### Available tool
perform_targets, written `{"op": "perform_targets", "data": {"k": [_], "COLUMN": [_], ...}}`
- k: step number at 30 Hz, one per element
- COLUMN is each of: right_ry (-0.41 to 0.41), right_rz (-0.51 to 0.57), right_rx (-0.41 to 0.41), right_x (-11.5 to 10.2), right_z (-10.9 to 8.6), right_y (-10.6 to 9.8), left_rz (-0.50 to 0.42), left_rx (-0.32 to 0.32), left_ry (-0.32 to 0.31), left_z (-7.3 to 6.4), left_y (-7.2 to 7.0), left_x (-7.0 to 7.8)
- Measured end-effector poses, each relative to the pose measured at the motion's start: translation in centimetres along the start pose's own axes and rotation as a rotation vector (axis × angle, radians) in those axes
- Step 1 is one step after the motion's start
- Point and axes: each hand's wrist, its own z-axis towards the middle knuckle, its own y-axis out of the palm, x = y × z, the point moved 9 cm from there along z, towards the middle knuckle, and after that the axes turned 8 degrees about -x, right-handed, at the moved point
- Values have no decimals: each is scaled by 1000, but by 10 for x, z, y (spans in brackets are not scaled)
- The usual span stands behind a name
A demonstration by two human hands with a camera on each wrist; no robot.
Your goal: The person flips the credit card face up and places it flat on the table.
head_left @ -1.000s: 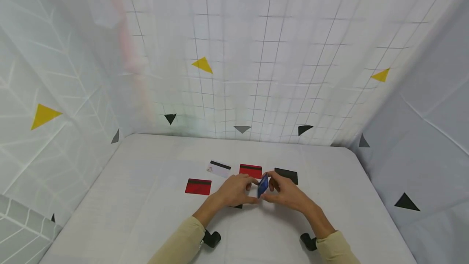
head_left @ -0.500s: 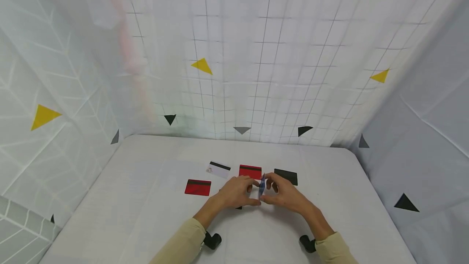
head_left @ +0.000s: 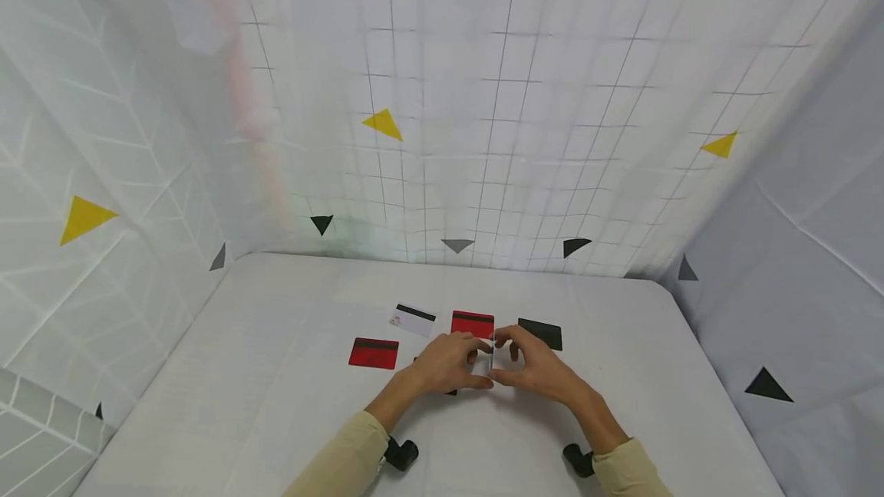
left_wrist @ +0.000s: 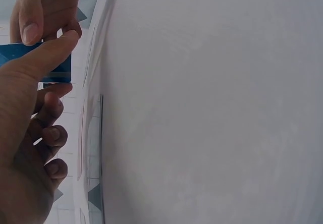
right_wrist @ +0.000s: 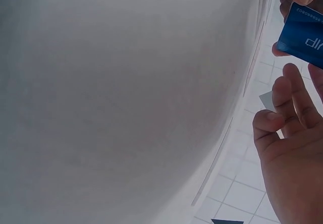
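A blue plastic card with white print is held upright between the two hands, seen edge-on in the head view. My left hand grips it between thumb and fingertips; in the left wrist view the left thumb lies across the card's blue face. My right hand pinches the card from the other side, thumb near and index finger far. Beneath the left hand lies a dark card, mostly hidden. Just beyond the hands is a red card with a black stripe.
A white card with a black stripe and another red card lie to the left on the white table. A black card lies behind the right hand. White patterned sheets surround the table.
The blue card has turned between the hands, from showing its blue face toward the head camera to standing edge-on. Both hands have shifted only slightly; the cards on the table stay put.
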Motion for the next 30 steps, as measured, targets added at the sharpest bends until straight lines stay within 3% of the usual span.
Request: {"op": "perform_targets", "data": {"k": [14, 30], "right_ry": [19, 5], "right_rz": [11, 8], "right_rx": [-21, -3], "right_x": [-3, -1], "right_z": [-2, -3], "right_y": [1, -1], "left_rz": [2, -47], "left_rx": [-18, 40], "left_ry": [-15, -5], "left_z": [0, -3], "left_y": [3, -1], "left_x": [-3, -11]}}
